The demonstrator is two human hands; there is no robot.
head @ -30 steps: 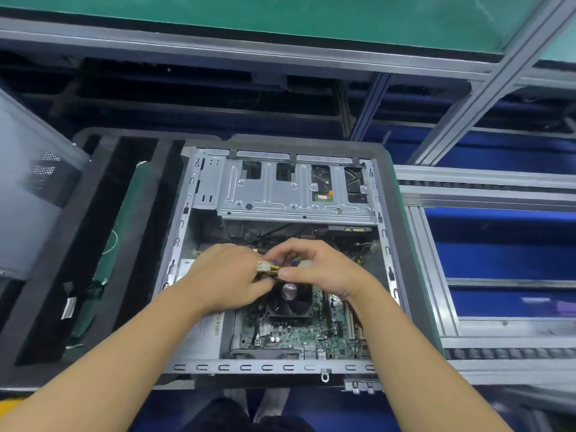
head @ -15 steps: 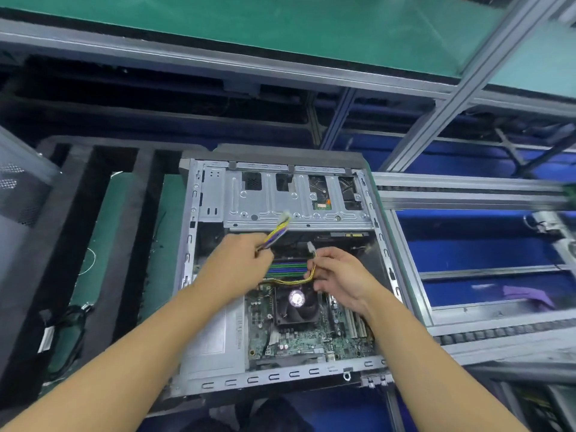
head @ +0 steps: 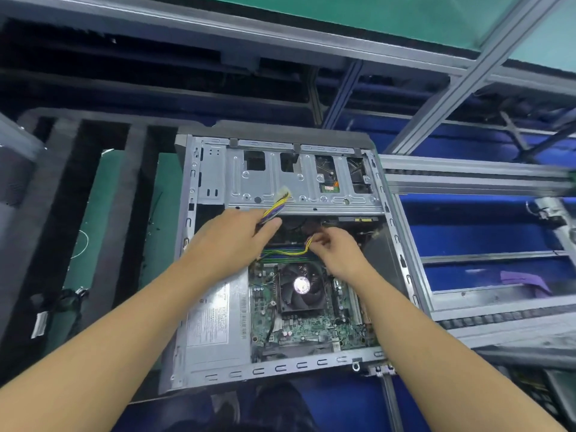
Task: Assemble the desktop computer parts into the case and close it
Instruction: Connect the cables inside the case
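An open grey computer case [head: 190,213] lies flat on a black foam tray. Inside sit the green motherboard [head: 311,335], a black CPU fan [head: 300,286] and a silver power supply [head: 215,316]. My left hand [head: 230,241] grips a multicoloured cable bundle [head: 272,210]; its white connector [head: 285,193] sticks up over the drive cage [head: 299,188]. My right hand [head: 336,254] pinches a yellow cable [head: 290,252] near its end, just above the fan and below the cage.
The black foam tray [head: 103,213] with long slots extends to the left, with a loose cable [head: 67,302] in one slot. A grey side panel [head: 15,169] leans at far left. Metal conveyor rails [head: 467,179] and a purple cloth [head: 523,280] lie to the right.
My hands have parted: the left lifted the multicoloured bundle up toward the drive cage, while the right drew the yellow cable deeper into the case above the fan. The camera has tilted.
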